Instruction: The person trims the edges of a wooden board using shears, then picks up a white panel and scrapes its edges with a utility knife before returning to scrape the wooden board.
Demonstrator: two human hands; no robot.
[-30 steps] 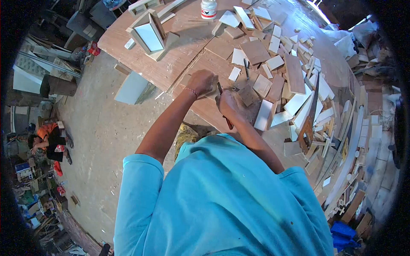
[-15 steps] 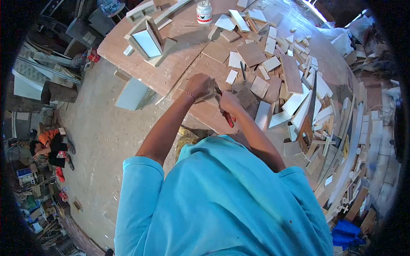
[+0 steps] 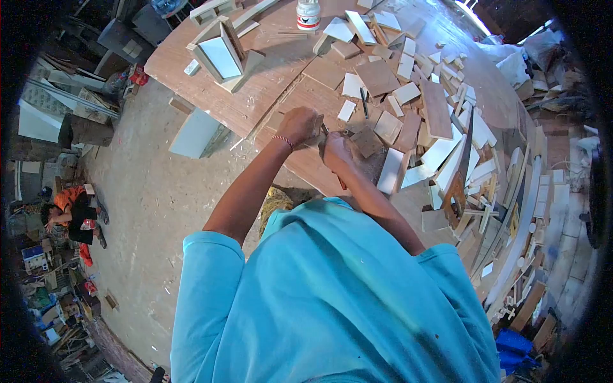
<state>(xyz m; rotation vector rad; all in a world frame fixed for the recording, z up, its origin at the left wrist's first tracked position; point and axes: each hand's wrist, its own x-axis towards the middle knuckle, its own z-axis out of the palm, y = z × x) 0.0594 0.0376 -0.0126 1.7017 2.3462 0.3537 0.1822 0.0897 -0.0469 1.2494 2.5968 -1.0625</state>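
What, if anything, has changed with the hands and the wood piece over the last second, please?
Very little. The right hand has pulled in over the red-handled tool, so less of the handle shows than half a second ago. The left hand keeps its grip on the small wood piece at the edge of the table. The white jar and the scattered offcuts lie as before.

Nothing readable anywhere, tbh. White jar [image 3: 308, 14] at far end of workbench [image 3: 211, 83] carries red-and-dark label, but print too small and blurred to make out. No legible letters, numbers, brands or signs on wood offcuts [image 3: 408, 96] or elsewhere.
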